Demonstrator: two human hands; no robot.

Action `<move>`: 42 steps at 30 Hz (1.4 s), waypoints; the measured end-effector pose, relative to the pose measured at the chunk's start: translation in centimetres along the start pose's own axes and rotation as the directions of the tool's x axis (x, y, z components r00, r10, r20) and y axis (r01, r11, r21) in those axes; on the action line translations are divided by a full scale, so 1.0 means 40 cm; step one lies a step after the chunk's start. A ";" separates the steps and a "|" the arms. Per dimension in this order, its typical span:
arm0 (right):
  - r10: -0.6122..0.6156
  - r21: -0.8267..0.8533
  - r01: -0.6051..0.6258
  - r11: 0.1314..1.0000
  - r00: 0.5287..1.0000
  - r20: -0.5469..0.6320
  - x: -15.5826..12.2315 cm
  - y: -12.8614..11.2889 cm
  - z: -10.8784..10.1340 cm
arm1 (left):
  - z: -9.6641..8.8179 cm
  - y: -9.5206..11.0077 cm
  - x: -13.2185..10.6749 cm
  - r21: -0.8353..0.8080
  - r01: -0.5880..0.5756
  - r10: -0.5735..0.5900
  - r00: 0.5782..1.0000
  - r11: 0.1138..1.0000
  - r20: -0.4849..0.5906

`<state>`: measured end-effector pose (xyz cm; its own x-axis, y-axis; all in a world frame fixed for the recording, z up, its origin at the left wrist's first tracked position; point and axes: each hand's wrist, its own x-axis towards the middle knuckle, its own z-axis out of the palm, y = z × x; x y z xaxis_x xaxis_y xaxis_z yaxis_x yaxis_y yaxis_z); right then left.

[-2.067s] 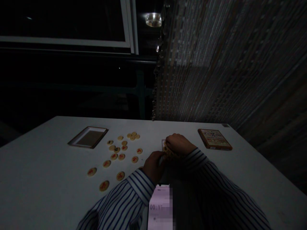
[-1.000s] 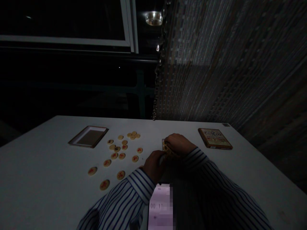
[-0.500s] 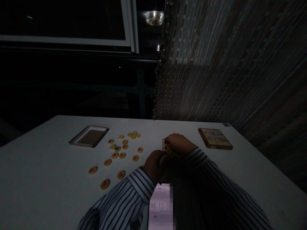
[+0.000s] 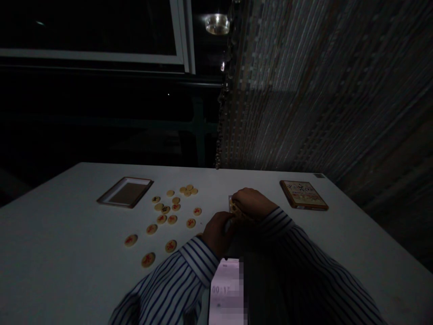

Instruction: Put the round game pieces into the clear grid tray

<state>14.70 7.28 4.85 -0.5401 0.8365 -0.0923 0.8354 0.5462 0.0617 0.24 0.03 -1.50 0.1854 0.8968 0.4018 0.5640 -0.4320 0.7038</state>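
Both hands meet at the middle of a white table (image 4: 67, 271). My right hand (image 4: 252, 201) is curled over a small patterned object (image 4: 234, 208), its fingers closed on the far edge. Closed as well, my left hand (image 4: 217, 232) grips the near edge of the same object; dim light hides what the object is. To the left, several round tan game pieces (image 4: 169, 212) with red or black marks lie scattered, apart from both hands.
An open shallow box tray (image 4: 124, 192) lies at the back left. A flat printed box lid (image 4: 303, 194) lies at the back right. A phone screen (image 4: 226, 291) showing a timer is near the bottom. A curtain (image 4: 321, 90) hangs behind the table.
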 end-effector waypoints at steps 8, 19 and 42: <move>-0.009 -0.008 0.008 1.000 1.000 -0.024 -0.003 -0.002 -0.003 | -0.002 0.000 -0.001 0.004 0.000 0.000 1.000 1.000 0.019; 0.006 -0.001 -0.006 1.000 0.999 -0.050 -0.011 0.007 -0.023 | -0.003 0.005 -0.001 -0.006 0.011 -0.011 1.000 1.000 0.013; 0.096 0.053 -0.081 0.995 0.903 -0.419 -0.094 -0.018 -0.174 | -0.087 0.051 0.013 -0.093 0.027 -0.054 0.953 0.995 -0.298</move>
<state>15.41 4.04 12.05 -0.4505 0.8261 0.3386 0.8805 0.4737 0.0159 -1.30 -0.74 2.16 -0.0929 0.8493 0.5197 0.4911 -0.4149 0.7659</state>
